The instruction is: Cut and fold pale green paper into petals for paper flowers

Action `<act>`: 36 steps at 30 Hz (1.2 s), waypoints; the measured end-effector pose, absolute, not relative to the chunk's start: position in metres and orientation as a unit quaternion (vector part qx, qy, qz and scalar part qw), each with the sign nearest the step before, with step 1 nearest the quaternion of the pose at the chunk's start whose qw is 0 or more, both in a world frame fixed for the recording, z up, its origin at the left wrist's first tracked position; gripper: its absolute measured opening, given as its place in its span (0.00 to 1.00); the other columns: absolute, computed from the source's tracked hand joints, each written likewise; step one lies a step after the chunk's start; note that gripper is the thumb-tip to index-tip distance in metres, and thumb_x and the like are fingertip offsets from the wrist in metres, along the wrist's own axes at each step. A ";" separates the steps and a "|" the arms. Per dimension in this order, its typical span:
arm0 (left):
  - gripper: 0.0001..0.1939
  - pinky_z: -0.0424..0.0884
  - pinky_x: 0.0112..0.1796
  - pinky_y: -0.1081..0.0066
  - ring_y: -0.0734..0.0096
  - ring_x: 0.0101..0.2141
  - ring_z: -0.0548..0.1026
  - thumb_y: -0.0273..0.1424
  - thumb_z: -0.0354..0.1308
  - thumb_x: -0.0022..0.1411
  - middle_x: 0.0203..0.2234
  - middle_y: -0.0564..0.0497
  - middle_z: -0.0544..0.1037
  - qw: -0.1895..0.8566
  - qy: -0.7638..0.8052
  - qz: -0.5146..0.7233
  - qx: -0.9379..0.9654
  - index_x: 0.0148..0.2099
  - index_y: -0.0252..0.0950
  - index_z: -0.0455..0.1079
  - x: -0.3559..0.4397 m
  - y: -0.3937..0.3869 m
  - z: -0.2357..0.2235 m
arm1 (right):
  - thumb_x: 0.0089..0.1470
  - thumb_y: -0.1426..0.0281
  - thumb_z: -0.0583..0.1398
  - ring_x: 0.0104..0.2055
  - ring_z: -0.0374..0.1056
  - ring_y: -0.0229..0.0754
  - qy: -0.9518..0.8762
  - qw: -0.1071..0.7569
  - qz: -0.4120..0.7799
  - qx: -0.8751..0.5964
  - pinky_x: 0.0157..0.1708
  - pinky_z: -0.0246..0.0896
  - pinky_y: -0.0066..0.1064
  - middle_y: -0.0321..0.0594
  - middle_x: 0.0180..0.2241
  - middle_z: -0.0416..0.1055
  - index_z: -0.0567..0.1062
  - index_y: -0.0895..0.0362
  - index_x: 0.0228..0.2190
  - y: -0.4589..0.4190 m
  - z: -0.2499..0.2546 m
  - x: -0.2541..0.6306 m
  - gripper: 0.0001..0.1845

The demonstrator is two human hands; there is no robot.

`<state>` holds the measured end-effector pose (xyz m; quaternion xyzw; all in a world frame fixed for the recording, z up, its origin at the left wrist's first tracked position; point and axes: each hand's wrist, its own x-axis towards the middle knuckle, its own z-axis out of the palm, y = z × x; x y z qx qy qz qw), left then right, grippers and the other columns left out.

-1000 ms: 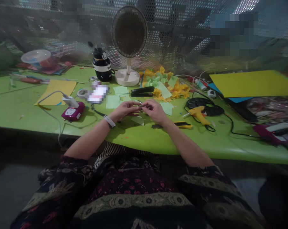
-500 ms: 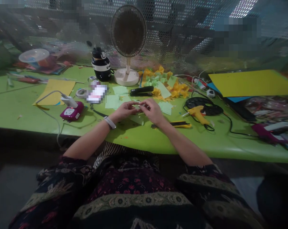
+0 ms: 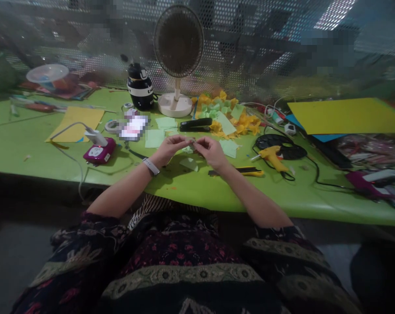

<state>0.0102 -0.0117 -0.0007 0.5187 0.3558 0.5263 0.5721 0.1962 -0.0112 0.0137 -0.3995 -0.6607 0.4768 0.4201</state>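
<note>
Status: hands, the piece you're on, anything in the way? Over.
Left hand, right hand pinching together. Small piece between them, material unclear. Nearby: long black stapler beyond, yellow-and-black cutter partly hidden by right forearm.

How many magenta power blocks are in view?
2: one power block left of the left hand, a second power block near the picture's right edge. Others may be hidden.

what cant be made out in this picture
All in the head view:
Small piece: too small, and partly hidden by the left hand and right hand; its exact shape can't be told.
Cutter: part of it lies behind the right forearm.
Phone: its screen is pixelated and glaring, so unreadable.
Basket: cut off by the left edge, and blurred.
Dark shape: cut off by the right edge, too dark to identify.
</note>
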 end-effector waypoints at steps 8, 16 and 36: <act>0.11 0.71 0.39 0.71 0.72 0.34 0.77 0.37 0.71 0.54 0.32 0.46 0.82 0.606 0.420 0.420 0.529 0.33 0.33 0.79 -0.007 -0.010 0.012 | 0.51 0.60 0.72 0.21 0.66 0.32 -0.653 0.331 0.506 -0.456 0.21 0.65 0.26 0.33 0.25 0.72 0.72 0.55 0.29 -0.008 0.020 0.208 0.16; 0.07 0.64 0.29 0.71 0.73 0.23 0.68 0.32 0.70 0.50 0.20 0.51 0.76 0.428 0.485 0.316 0.694 0.32 0.35 0.81 -0.021 -0.007 0.013 | 0.50 0.66 0.73 0.21 0.70 0.37 -0.650 0.254 0.539 -0.472 0.18 0.62 0.26 0.34 0.21 0.72 0.72 0.55 0.32 -0.022 0.029 0.211 0.15; 0.15 0.78 0.40 0.63 0.67 0.33 0.82 0.29 0.71 0.55 0.30 0.47 0.81 0.622 0.411 0.386 0.544 0.42 0.34 0.70 -0.013 -0.006 0.003 | 0.48 0.59 0.69 0.29 0.66 0.39 -0.735 0.297 0.405 -0.457 0.32 0.65 0.34 0.37 0.28 0.73 0.73 0.56 0.26 -0.007 0.021 0.217 0.15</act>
